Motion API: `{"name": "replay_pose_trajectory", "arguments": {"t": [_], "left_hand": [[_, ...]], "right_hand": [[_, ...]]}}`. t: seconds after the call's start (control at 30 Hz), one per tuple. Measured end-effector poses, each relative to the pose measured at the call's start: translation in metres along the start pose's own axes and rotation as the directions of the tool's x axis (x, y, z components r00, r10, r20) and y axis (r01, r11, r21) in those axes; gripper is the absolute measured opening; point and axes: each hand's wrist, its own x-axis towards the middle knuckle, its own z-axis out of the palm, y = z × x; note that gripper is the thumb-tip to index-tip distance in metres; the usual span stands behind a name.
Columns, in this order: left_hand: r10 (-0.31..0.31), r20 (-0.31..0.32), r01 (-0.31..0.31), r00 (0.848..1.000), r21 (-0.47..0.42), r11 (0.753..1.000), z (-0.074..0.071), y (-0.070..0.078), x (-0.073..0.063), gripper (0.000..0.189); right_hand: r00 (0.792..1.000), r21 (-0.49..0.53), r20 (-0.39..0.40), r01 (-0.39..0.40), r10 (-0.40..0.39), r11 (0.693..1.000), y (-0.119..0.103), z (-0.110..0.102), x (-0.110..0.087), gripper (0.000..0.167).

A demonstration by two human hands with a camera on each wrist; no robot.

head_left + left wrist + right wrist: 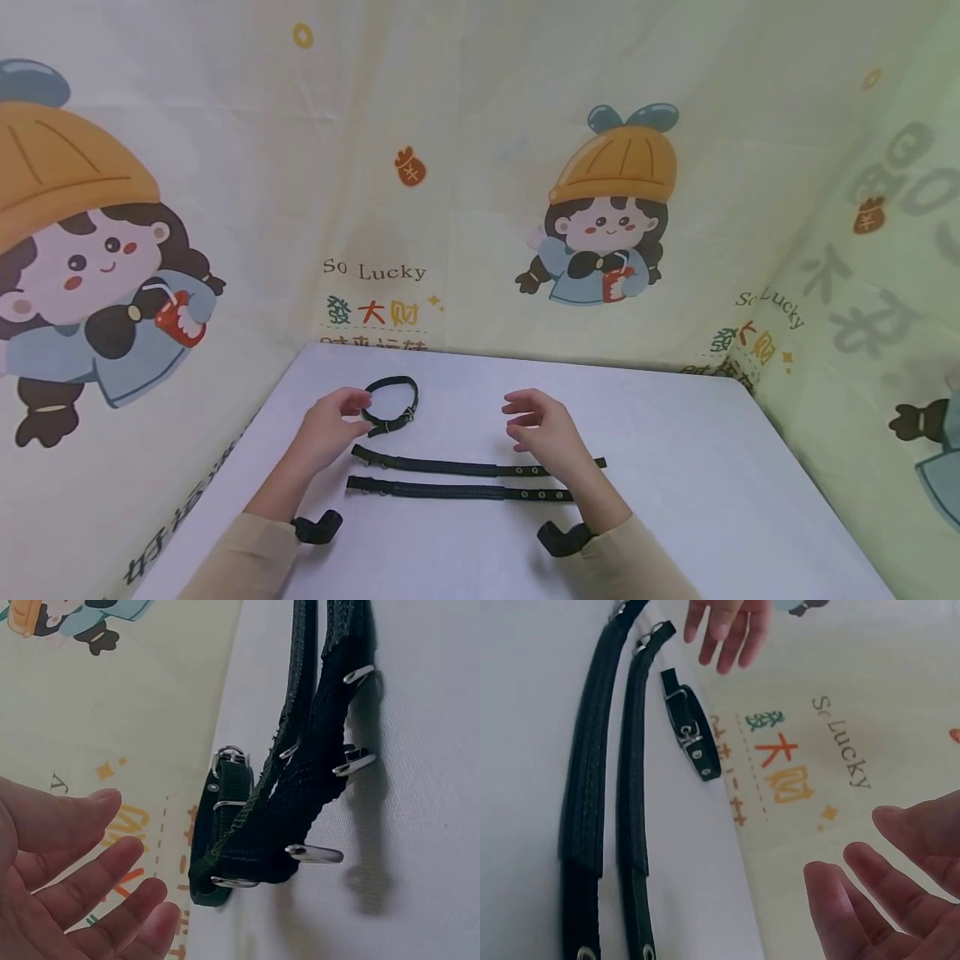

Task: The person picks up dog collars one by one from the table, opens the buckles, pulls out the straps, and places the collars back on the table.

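Three dark pet collars with metal buckles lie on the white table. One collar point(390, 424) is buckled into a ring at the back left. In front of it, a straight collar point(450, 466) and another straight collar point(450, 491) stretch side by side, metal eyelets toward their right ends. My left hand point(322, 429) hovers by the ring's left side with relaxed fingers; the left wrist view shows its fingers point(97, 885) apart from the collars. Above the right ends of the straight collars, my right hand point(551, 429) hangs with loosely bent fingers point(829, 900), holding nothing and partly covering them.
The white table point(675, 467) reaches back to a cream cloth backdrop point(480, 208) printed with cartoon figures and lettering. Cloth also hangs at the left and right sides. A black band point(318, 527) sits at the left wrist, another black band point(562, 539) at the right.
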Motion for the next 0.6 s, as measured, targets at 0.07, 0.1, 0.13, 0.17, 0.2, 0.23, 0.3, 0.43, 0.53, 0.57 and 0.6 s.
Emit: {"name": "replay_pose_trajectory", "arguments": {"t": [0.07, 0.1, 0.13, 0.17, 0.2, 0.23, 0.3, 0.43, 0.53, 0.57, 0.6], "left_hand": [[-0.010, 0.013, 0.010, 1.000, 0.012, 1.000, 0.002, 0.000, 0.003, 0.047], [-0.006, 0.022, 0.006, 1.000, 0.022, 1.000, 0.003, 0.000, 0.005, 0.047], [-0.006, 0.030, 0.006, 1.000, 0.029, 1.000, 0.004, -0.001, 0.007, 0.047], [-0.006, 0.038, 0.005, 0.999, 0.038, 0.999, 0.005, -0.001, 0.009, 0.047], [-0.006, 0.044, 0.004, 0.999, 0.047, 0.999, 0.006, -0.002, 0.011, 0.047], [0.000, 0.051, -0.003, 0.999, 0.060, 0.998, 0.007, -0.002, 0.013, 0.047], [0.008, 0.057, -0.013, 0.998, 0.082, 0.997, 0.009, -0.003, 0.016, 0.046], [0.008, 0.061, -0.015, 0.998, 0.116, 0.993, 0.013, -0.003, 0.022, 0.045], [0.000, 0.064, -0.008, 0.998, 0.133, 0.991, 0.014, -0.002, 0.026, 0.045], [-0.002, 0.063, -0.006, 0.998, 0.139, 0.990, 0.014, -0.002, 0.027, 0.045], [-0.002, 0.064, -0.007, 0.998, 0.144, 0.990, 0.015, -0.002, 0.028, 0.046]], "right_hand": [[1.000, 0.000, 0.015, 0.002, -0.002, 1.000, -0.003, 0.006, 0.004, 0.039], [1.000, 0.001, 0.023, 0.002, -0.002, 1.000, -0.004, 0.008, 0.006, 0.039], [1.000, -0.001, 0.031, 0.001, -0.001, 1.000, -0.005, 0.011, 0.009, 0.039], [0.999, -0.006, 0.039, 0.003, -0.002, 1.000, -0.006, 0.013, 0.011, 0.038], [0.999, -0.010, 0.047, 0.004, -0.003, 1.000, -0.006, 0.016, 0.013, 0.038], [0.999, -0.012, 0.055, 0.003, -0.002, 1.000, -0.007, 0.018, 0.015, 0.038], [0.997, -0.014, 0.073, 0.000, 0.001, 1.000, -0.008, 0.023, 0.019, 0.038], [0.994, -0.009, 0.106, -0.014, 0.015, 1.000, -0.008, 0.033, 0.027, 0.038], [0.992, -0.013, 0.127, -0.022, 0.024, 1.000, -0.007, 0.040, 0.033, 0.038], [0.991, -0.016, 0.132, -0.023, 0.025, 1.000, -0.006, 0.043, 0.035, 0.038], [0.990, -0.017, 0.137, -0.024, 0.026, 1.000, -0.006, 0.045, 0.036, 0.038]]}}
